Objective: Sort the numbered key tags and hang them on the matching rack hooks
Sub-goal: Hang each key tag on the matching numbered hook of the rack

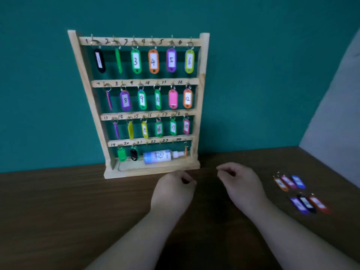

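From the head camera, the wooden rack (136, 172) stands at the desk's (58, 211) back edge, against the wall. Numbered tags (153, 61) hang on its hooks, and a bottle (157, 156) lies in its bottom shelf. 6 loose tags (306, 204) lie in 2 rows near the desk's right edge. The left hand (173, 190) and right hand (239, 182) hover before the rack, fingers loosely curled, grasping nothing.

Spray bottle (157, 157) blocks bottom hooks (160, 142), tabletop (68, 211) open before rack (202, 75)
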